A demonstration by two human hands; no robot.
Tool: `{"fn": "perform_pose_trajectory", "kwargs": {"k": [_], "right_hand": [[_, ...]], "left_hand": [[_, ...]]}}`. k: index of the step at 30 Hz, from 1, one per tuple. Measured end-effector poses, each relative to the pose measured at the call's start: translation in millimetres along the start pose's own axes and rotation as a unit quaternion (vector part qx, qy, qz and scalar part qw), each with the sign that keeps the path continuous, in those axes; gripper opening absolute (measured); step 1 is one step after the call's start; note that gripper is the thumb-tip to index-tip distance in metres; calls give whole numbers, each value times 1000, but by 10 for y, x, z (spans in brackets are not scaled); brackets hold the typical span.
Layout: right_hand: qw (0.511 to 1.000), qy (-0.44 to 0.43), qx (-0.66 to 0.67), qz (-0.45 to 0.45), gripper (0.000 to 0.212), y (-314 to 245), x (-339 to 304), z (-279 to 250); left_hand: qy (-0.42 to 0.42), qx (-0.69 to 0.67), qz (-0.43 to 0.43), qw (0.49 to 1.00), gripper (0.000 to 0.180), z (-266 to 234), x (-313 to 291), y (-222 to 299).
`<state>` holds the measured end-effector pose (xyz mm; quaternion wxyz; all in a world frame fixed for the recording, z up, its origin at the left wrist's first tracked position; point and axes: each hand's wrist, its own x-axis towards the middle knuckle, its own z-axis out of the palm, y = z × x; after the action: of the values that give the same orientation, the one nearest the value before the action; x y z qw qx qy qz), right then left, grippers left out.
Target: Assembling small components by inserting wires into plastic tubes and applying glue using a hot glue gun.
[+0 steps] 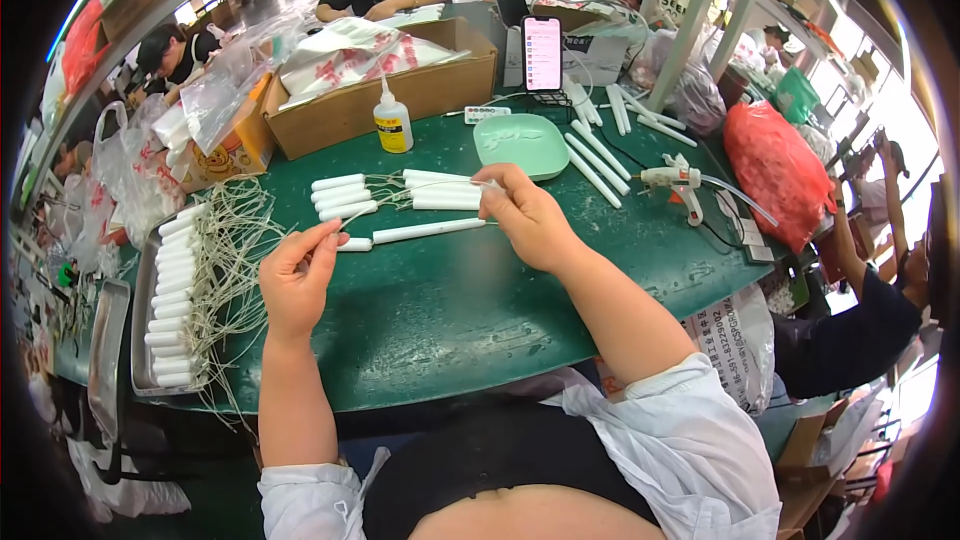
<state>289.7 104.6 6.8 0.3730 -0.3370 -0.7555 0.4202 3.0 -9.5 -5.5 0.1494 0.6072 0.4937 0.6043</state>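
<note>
My left hand [299, 275] is closed in a pinch at the left end of a short white stick [355, 244], with a thin pale cord [372, 208] at its fingertips. To the right, my right hand [528, 220] pinches too, and the cord appears to run toward it. A long white stick [428, 230] lies between the hands, its right end by my right fingers. Just beyond are short white sticks [343, 196] and longer white sticks [445, 198], joined by cords. What exactly sits between the right fingertips is hidden.
A metal tray [142, 315] of corded white sticks stands left. Beyond are a glue bottle [393, 123], green dish [520, 143], phone [542, 53] and cardboard box [440, 85]. Loose white tubes [597, 168], a glue gun [672, 176] and a red bag [775, 175] lie right. Other people sit nearby.
</note>
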Motion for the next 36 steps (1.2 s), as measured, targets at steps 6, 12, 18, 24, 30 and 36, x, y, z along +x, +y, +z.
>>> {"fn": "perform_pose_trajectory", "kwargs": {"k": [6, 12, 18, 24, 30, 36], "right_hand": [[998, -51, -35, 0, 24, -62, -42, -36], [995, -94, 34, 12, 26, -154, -40, -9], [975, -110, 188, 42, 30, -95, -21, -39], [976, -104, 186, 35, 33, -104, -31, -18], [976, -104, 190, 37, 34, -110, -29, -19], [968, -90, 225, 59, 34, -140, -26, -39]], "left_hand": [[77, -20, -59, 995, 19, -13, 26, 46], [96, -5, -19, 995, 21, 7, 45, -11], [105, -9, -16, 994, 20, 19, 53, 22], [92, -9, -2, 996, 19, 4, 36, 36], [56, 4, 28, 998, 19, -9, 24, 17], [53, 3, 41, 998, 18, -5, 28, 52]]}}
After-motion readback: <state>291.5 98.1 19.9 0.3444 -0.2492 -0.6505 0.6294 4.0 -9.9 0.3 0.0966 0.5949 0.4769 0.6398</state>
